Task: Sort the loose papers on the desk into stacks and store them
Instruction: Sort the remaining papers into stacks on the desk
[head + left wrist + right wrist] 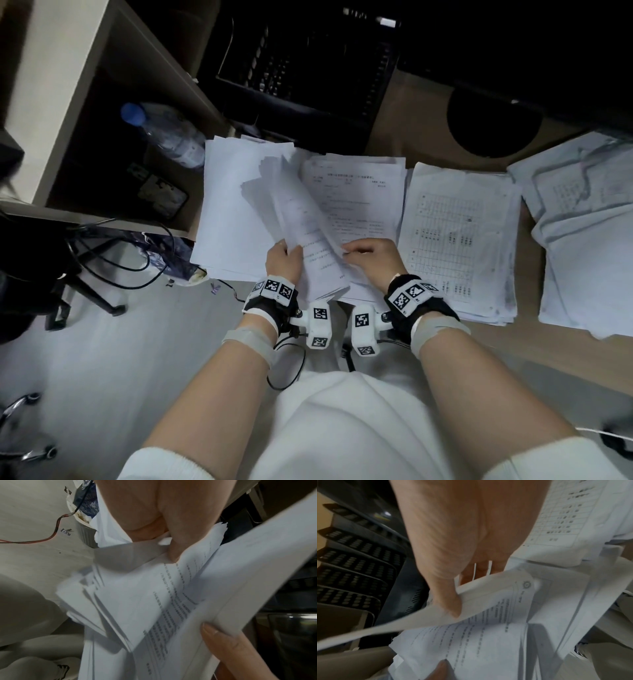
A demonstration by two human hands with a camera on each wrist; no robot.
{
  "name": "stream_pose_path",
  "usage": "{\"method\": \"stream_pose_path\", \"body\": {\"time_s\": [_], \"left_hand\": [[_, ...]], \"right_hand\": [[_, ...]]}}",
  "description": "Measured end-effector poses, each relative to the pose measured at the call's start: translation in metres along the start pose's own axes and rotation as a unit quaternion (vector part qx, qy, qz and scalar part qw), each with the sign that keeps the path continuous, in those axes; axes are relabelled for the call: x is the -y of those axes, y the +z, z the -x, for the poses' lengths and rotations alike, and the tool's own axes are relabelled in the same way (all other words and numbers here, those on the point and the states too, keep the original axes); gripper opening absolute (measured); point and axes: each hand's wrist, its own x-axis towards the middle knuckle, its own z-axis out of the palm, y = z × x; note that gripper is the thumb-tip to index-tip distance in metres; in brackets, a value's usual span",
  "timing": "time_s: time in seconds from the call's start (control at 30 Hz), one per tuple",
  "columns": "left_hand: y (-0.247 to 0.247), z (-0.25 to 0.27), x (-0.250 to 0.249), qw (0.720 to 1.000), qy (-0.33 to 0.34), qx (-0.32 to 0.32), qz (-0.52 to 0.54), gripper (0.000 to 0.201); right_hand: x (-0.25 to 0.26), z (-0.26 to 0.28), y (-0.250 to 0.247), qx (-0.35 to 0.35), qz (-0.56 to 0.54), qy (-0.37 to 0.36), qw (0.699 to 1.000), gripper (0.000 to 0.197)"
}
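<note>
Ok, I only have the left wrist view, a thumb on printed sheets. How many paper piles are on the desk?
Observer: Four in the head view: blank white paper pile, printed text pile, grid-table pile, messy rightmost pile.
Operator: What are the hands doing?
Observer: The left hand grips a fanned bundle of printed sheets; the right hand pinches a single printed sheet.
Operator: Any storage?
Observer: A black perforated file rack stands behind the piles.
</note>
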Motion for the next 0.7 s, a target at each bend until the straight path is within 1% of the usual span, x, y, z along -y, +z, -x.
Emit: {"method": "stream_pose_path", "body": {"time_s": [0.07, 0.13, 0.23, 0.3, 0.37, 0.43, 0.47, 0.5, 0.53, 0.57, 0.6, 0.63, 0.67, 0.7], "left_hand": [[-0.004, 0.000, -0.001, 1.000, 0.010, -0.014, 0.010, 0.027], [-0.007, 0.000, 0.003, 1.000, 0.021, -0.015, 0.012, 0.028], [-0.007, 0.002, 0.006, 0.999, 0.012, -0.023, 0.044, 0.037], [-0.005, 0.005, 0.007, 0.997, 0.007, -0.024, 0.071, 0.034], [-0.002, 0.010, 0.006, 0.996, 0.006, -0.026, 0.085, 0.030], [0.001, 0.012, 0.006, 0.994, 0.005, -0.032, 0.104, 0.026], [0.002, 0.015, 0.004, 0.993, 0.009, -0.032, 0.113, 0.024], [0.004, 0.016, 0.002, 0.993, 0.012, -0.033, 0.116, 0.021], [0.008, 0.019, 0.000, 0.993, 0.017, -0.032, 0.114, 0.018], [0.012, 0.020, -0.003, 0.993, 0.019, -0.030, 0.114, 0.015], [0.018, 0.022, -0.006, 0.992, 0.021, -0.030, 0.117, 0.015], [0.025, 0.023, -0.009, 0.992, 0.021, -0.030, 0.119, 0.015], [0.032, 0.028, -0.015, 0.992, 0.026, -0.024, 0.122, 0.014], [0.040, 0.033, -0.020, 0.992, 0.027, -0.018, 0.125, 0.015]], "right_hand": [[0.008, 0.006, 0.006, 0.045, -0.016, -0.008, 0.999, 0.021], [0.009, 0.009, 0.010, 0.056, -0.026, -0.015, 0.998, 0.020], [0.004, 0.011, 0.012, 0.028, -0.025, -0.014, 0.999, 0.015], [-0.001, 0.011, 0.009, -0.001, -0.014, -0.030, 0.999, 0.009], [-0.005, 0.013, 0.002, -0.024, -0.016, -0.025, 0.999, 0.007], [-0.008, 0.015, -0.006, -0.060, 0.014, -0.012, 0.998, 0.016], [-0.008, 0.018, -0.011, -0.091, 0.036, -0.001, 0.995, 0.021], [-0.008, 0.020, -0.019, -0.138, 0.046, 0.013, 0.989, 0.026], [-0.008, 0.024, -0.029, -0.194, 0.031, 0.032, 0.980, 0.031], [-0.009, 0.028, -0.041, -0.247, 0.006, 0.056, 0.967, 0.036], [-0.006, 0.035, -0.053, -0.282, -0.006, 0.095, 0.955, 0.039], [-0.009, 0.041, -0.067, -0.297, 0.027, 0.126, 0.946, 0.039], [-0.012, 0.049, -0.079, -0.291, 0.063, 0.160, 0.941, 0.036], [-0.014, 0.057, -0.091, -0.272, 0.135, 0.171, 0.937, 0.032]]}}
